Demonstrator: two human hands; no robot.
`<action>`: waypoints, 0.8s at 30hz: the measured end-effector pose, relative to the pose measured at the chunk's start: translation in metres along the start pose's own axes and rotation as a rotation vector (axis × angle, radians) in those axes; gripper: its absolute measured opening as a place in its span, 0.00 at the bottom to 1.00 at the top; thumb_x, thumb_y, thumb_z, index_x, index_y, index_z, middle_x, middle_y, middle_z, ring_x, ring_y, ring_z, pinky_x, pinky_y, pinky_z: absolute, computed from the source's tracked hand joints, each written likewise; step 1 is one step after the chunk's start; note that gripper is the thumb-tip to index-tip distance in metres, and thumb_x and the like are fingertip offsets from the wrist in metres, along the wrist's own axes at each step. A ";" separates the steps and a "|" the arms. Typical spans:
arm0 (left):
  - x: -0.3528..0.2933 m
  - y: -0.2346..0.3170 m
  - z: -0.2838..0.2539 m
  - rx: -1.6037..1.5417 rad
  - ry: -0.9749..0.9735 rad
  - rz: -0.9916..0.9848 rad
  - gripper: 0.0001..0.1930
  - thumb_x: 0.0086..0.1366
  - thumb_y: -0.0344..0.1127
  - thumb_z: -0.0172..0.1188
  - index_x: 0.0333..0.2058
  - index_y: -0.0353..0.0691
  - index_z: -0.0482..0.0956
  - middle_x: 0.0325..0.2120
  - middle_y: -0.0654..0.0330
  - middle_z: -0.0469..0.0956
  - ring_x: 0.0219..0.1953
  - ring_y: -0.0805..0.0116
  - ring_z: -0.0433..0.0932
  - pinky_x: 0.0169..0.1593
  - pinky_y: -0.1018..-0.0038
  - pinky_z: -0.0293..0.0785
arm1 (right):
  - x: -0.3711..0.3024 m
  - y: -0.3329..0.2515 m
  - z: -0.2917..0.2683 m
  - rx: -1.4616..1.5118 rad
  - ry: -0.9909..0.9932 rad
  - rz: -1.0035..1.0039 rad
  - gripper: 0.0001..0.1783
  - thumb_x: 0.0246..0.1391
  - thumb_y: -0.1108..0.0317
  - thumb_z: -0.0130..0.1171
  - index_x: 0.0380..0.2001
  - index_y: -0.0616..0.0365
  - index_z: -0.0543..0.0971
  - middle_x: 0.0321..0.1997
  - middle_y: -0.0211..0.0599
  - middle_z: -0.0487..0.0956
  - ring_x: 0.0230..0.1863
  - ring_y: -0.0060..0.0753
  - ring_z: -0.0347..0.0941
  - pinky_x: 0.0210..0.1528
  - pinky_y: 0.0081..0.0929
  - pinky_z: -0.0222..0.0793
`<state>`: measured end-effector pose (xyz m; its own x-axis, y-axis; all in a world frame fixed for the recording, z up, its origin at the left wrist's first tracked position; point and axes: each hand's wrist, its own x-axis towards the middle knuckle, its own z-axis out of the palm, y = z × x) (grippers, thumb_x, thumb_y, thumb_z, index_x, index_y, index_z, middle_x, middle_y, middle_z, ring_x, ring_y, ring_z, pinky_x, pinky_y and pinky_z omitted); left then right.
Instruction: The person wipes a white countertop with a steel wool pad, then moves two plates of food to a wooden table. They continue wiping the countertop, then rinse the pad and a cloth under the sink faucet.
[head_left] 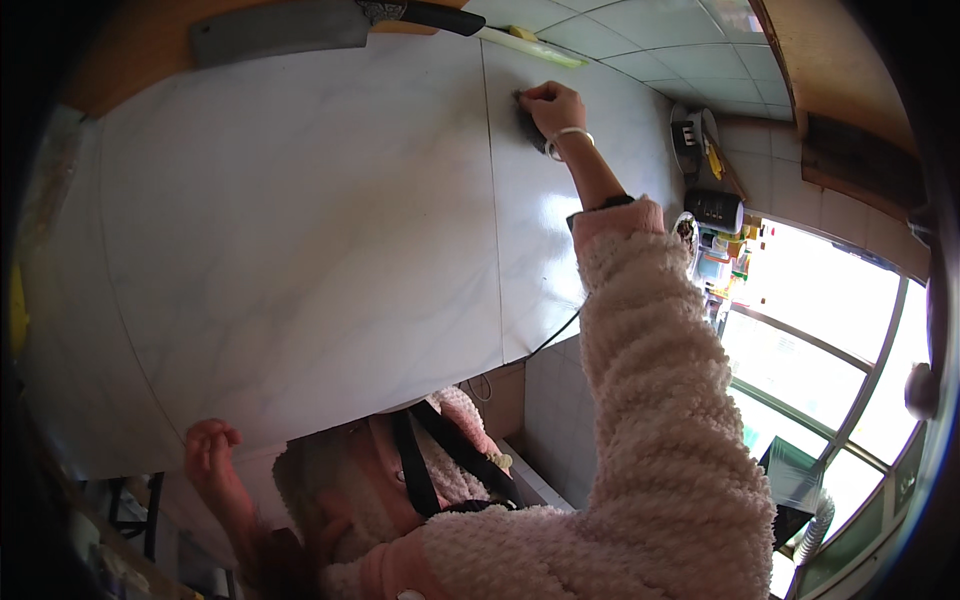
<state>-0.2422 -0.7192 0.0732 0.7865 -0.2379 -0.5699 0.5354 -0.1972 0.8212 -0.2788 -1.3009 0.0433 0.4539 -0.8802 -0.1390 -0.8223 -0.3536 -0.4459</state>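
Observation:
My right arm, in a fluffy pale pink sleeve, stretches far over the white marbled surface (300, 230). At its end, my right hand (555, 107) is closed with the fingers pinched together low over the surface, beyond a thin dark seam. A dark patch shows at and below the fingertips; whether it is a small dark thing or partly shadow, I cannot tell. A pale bracelet (551, 150) circles the wrist. My left hand (212, 445) is at the near left edge of the surface, its fingers loosely bent and nothing visible in them.
A cleaver (280, 35) with a dark handle lies on a wooden board (140, 75) at the far left. Beside its handle is a pale green stalk-like strip (530, 47). Tiled wall (640, 30) rises behind. Jars and bottles (718, 262) crowd the right by a bright window (800, 300).

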 end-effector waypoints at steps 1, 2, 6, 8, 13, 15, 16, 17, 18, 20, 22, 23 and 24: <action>0.000 0.001 0.002 -0.009 -0.010 0.012 0.04 0.62 0.29 0.50 0.34 0.39 0.73 0.32 0.62 0.71 0.32 0.72 0.67 0.41 0.76 0.66 | 0.001 0.000 0.001 -0.012 0.006 -0.028 0.06 0.38 0.65 0.66 0.23 0.51 0.83 0.29 0.36 0.82 0.35 0.35 0.78 0.43 0.29 0.72; 0.000 0.001 0.003 -0.002 0.006 -0.003 0.04 0.62 0.29 0.50 0.34 0.39 0.73 0.32 0.62 0.71 0.32 0.72 0.68 0.40 0.76 0.66 | 0.003 0.001 0.002 -0.065 0.000 0.030 0.06 0.38 0.65 0.66 0.23 0.51 0.83 0.29 0.36 0.82 0.35 0.36 0.78 0.43 0.29 0.72; 0.000 -0.004 0.006 -0.034 0.049 -0.014 0.04 0.61 0.28 0.51 0.34 0.38 0.73 0.30 0.62 0.71 0.31 0.71 0.68 0.40 0.75 0.66 | 0.015 0.010 0.003 -0.081 0.032 -0.066 0.09 0.42 0.62 0.65 0.27 0.54 0.83 0.31 0.36 0.82 0.35 0.32 0.77 0.41 0.28 0.71; -0.001 -0.010 0.002 -0.023 0.061 -0.010 0.04 0.60 0.28 0.51 0.34 0.38 0.73 0.30 0.62 0.71 0.30 0.71 0.69 0.39 0.75 0.67 | 0.013 0.013 0.007 -0.067 0.139 -0.107 0.09 0.43 0.62 0.65 0.27 0.54 0.82 0.31 0.37 0.82 0.33 0.35 0.77 0.40 0.29 0.71; 0.009 -0.020 0.005 -0.062 -0.022 -0.033 0.05 0.60 0.27 0.51 0.34 0.37 0.74 0.30 0.61 0.71 0.31 0.70 0.70 0.39 0.76 0.68 | -0.075 -0.014 0.068 0.037 0.294 -0.423 0.04 0.44 0.69 0.61 0.25 0.54 0.78 0.25 0.40 0.76 0.26 0.44 0.73 0.33 0.41 0.68; 0.019 -0.019 0.017 -0.065 -0.068 -0.018 0.05 0.60 0.26 0.50 0.35 0.36 0.74 0.30 0.61 0.72 0.31 0.71 0.71 0.39 0.76 0.68 | -0.145 -0.026 0.111 0.009 0.325 -0.844 0.08 0.39 0.73 0.61 0.26 0.49 0.77 0.31 0.32 0.77 0.32 0.39 0.71 0.35 0.34 0.65; 0.027 -0.014 0.026 -0.043 -0.109 -0.017 0.05 0.60 0.25 0.50 0.34 0.36 0.74 0.30 0.61 0.73 0.31 0.71 0.71 0.39 0.76 0.68 | -0.179 -0.029 0.130 -0.060 0.172 -0.911 0.09 0.39 0.72 0.62 0.27 0.48 0.78 0.32 0.29 0.76 0.36 0.37 0.71 0.37 0.34 0.64; 0.033 -0.012 0.034 -0.034 -0.143 0.010 0.05 0.60 0.25 0.50 0.34 0.36 0.74 0.30 0.61 0.73 0.31 0.71 0.71 0.40 0.76 0.68 | -0.209 -0.025 0.144 0.057 0.052 -0.904 0.10 0.40 0.71 0.63 0.31 0.46 0.79 0.35 0.28 0.76 0.39 0.36 0.71 0.41 0.36 0.64; 0.041 -0.008 0.042 -0.045 -0.228 0.051 0.05 0.60 0.25 0.50 0.34 0.36 0.74 0.30 0.61 0.73 0.32 0.72 0.71 0.40 0.76 0.68 | -0.230 -0.015 0.147 0.076 -0.061 -0.849 0.11 0.41 0.70 0.63 0.32 0.46 0.80 0.36 0.28 0.76 0.40 0.36 0.71 0.45 0.38 0.64; 0.054 -0.002 0.060 0.049 -0.306 0.067 0.05 0.61 0.26 0.50 0.34 0.36 0.74 0.29 0.61 0.74 0.32 0.72 0.71 0.40 0.76 0.68 | -0.241 0.031 0.124 0.088 -0.006 -0.782 0.12 0.41 0.72 0.62 0.33 0.47 0.81 0.38 0.29 0.76 0.40 0.37 0.71 0.46 0.39 0.64; 0.057 0.000 0.074 0.074 -0.369 0.059 0.04 0.61 0.25 0.49 0.33 0.35 0.74 0.27 0.61 0.74 0.31 0.73 0.71 0.40 0.77 0.68 | -0.226 0.096 0.072 -0.040 0.037 -0.598 0.14 0.40 0.69 0.60 0.36 0.48 0.79 0.40 0.34 0.76 0.44 0.42 0.71 0.46 0.38 0.64; 0.055 -0.001 0.078 0.081 -0.393 0.076 0.04 0.61 0.25 0.49 0.33 0.35 0.74 0.27 0.61 0.74 0.31 0.73 0.71 0.40 0.77 0.68 | -0.216 0.129 0.041 -0.098 0.262 -0.491 0.12 0.42 0.70 0.60 0.35 0.49 0.80 0.38 0.34 0.78 0.42 0.42 0.71 0.44 0.38 0.64; 0.052 -0.003 0.082 0.081 -0.408 0.094 0.04 0.62 0.25 0.49 0.33 0.35 0.73 0.27 0.61 0.74 0.31 0.73 0.72 0.40 0.77 0.68 | -0.205 0.153 0.019 -0.101 0.507 -0.369 0.10 0.45 0.70 0.59 0.34 0.50 0.81 0.36 0.33 0.79 0.39 0.42 0.71 0.43 0.37 0.64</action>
<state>-0.2283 -0.8089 0.0394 0.6359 -0.6122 -0.4699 0.4283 -0.2265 0.8748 -0.4907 -1.1689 -0.0132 0.5152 -0.7262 0.4552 -0.6821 -0.6690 -0.2951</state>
